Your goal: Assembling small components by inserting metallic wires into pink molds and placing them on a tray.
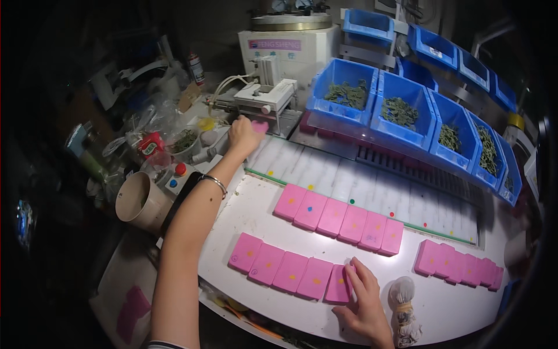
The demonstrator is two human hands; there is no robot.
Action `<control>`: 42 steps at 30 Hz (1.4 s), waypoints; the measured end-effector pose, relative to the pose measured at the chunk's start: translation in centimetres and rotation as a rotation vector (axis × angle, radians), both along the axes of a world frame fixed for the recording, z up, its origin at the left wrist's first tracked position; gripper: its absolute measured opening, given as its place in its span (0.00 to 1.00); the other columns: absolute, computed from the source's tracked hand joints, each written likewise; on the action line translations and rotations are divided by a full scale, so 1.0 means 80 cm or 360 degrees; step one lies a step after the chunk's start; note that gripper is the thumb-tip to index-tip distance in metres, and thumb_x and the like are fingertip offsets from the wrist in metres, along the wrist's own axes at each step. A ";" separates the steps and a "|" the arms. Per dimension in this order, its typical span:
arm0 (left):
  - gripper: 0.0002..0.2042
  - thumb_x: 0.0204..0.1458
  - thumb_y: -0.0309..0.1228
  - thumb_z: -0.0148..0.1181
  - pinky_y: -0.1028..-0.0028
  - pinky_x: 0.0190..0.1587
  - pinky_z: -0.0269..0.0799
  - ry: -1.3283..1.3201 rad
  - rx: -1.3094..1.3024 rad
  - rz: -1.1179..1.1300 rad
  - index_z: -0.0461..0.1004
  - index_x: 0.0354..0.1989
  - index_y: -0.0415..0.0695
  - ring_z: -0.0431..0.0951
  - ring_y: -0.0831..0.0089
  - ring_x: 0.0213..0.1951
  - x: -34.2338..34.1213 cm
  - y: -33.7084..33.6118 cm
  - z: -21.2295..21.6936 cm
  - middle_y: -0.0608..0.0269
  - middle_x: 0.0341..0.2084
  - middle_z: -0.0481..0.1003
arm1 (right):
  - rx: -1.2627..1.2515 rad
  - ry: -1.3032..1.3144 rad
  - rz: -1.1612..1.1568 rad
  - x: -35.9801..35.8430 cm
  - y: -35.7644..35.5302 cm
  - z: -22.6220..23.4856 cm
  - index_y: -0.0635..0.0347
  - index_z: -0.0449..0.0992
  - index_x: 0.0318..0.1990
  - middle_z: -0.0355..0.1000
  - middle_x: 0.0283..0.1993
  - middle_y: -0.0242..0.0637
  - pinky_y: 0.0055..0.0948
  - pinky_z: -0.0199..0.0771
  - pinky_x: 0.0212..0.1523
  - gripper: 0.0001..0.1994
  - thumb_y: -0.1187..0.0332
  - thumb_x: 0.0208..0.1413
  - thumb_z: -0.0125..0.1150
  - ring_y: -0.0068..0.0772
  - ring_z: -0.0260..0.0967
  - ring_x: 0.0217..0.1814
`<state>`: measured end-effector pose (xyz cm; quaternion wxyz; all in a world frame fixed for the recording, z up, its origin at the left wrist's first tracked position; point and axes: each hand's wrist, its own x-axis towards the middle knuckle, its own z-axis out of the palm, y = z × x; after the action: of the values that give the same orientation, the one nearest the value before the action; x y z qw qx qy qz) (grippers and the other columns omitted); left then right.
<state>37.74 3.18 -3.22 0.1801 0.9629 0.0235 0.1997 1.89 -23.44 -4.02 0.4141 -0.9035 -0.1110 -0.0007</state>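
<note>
My left hand (244,137) reaches far forward to the small white clamp machine (266,96). Its fingers are closed on a pink block (260,126), mostly hidden by the hand. My right hand (366,299) is at the near row of pink rubber mould blocks (290,271). Its fingers and thumb are on the right edge of the end mould block (338,285), which lies slightly turned from its neighbours. Another row of pink mould blocks (331,216) lies behind, along the edge of a glass-topped panel (372,186) with coloured dots.
Blue bins (402,107) with green twig-like pieces stand at the back right. More pink blocks (456,264) lie right, near a cloth-wrapped bundle (404,308). A beige bucket (139,200) and plastic bags (139,122) crowd the left. A white tank machine (290,49) stands behind.
</note>
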 end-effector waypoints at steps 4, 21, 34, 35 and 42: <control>0.32 0.43 0.51 0.60 0.58 0.49 0.67 0.0220 -0.0043 0.0067 0.66 0.44 0.31 0.70 0.47 0.46 0.030 0.012 -0.028 0.36 0.42 0.68 | -0.0038 -0.0041 -0.0001 0.005 -0.004 -0.005 0.62 0.59 0.60 0.53 0.62 0.50 0.39 0.48 0.63 0.38 0.73 0.36 0.66 0.51 0.49 0.65; 0.28 0.58 0.54 0.40 0.76 0.30 0.65 0.1778 -0.1411 -0.1301 0.63 0.46 0.35 0.67 0.75 0.25 -0.387 -0.163 0.023 0.60 0.27 0.66 | 0.0213 -0.0664 -0.0365 -0.030 0.017 0.016 0.75 0.52 0.61 0.58 0.53 0.55 0.32 0.67 0.46 0.42 0.83 0.32 0.62 0.46 0.61 0.49; 0.25 0.60 0.53 0.29 0.81 0.28 0.62 0.1801 -0.2128 -0.1224 0.63 0.40 0.41 0.63 0.81 0.24 -0.420 -0.193 0.007 0.66 0.27 0.63 | 0.0158 -0.0621 -0.0404 -0.049 -0.004 0.028 0.77 0.56 0.58 0.57 0.54 0.60 0.41 0.61 0.53 0.39 0.83 0.30 0.62 0.53 0.60 0.52; 0.25 0.60 0.53 0.29 0.81 0.28 0.62 0.1785 -0.2134 -0.1229 0.63 0.40 0.41 0.63 0.81 0.24 -0.422 -0.194 0.007 0.66 0.27 0.63 | 0.0157 -0.0656 -0.0379 -0.050 -0.005 0.028 0.77 0.56 0.58 0.57 0.54 0.60 0.41 0.61 0.53 0.39 0.83 0.30 0.62 0.53 0.60 0.52; 0.25 0.61 0.51 0.27 0.80 0.27 0.65 0.1565 -0.2162 -0.1252 0.62 0.42 0.39 0.66 0.80 0.24 -0.432 -0.196 0.001 0.65 0.26 0.64 | 0.0005 -0.0887 -0.0476 -0.053 -0.001 0.021 0.78 0.59 0.55 0.60 0.53 0.59 0.40 0.63 0.54 0.37 0.82 0.29 0.63 0.55 0.61 0.54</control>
<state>3.20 -12.49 -3.18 0.7305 0.5657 -0.1191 -0.3636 -2.33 -23.51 -2.35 0.3644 -0.8742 -0.0859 -0.3092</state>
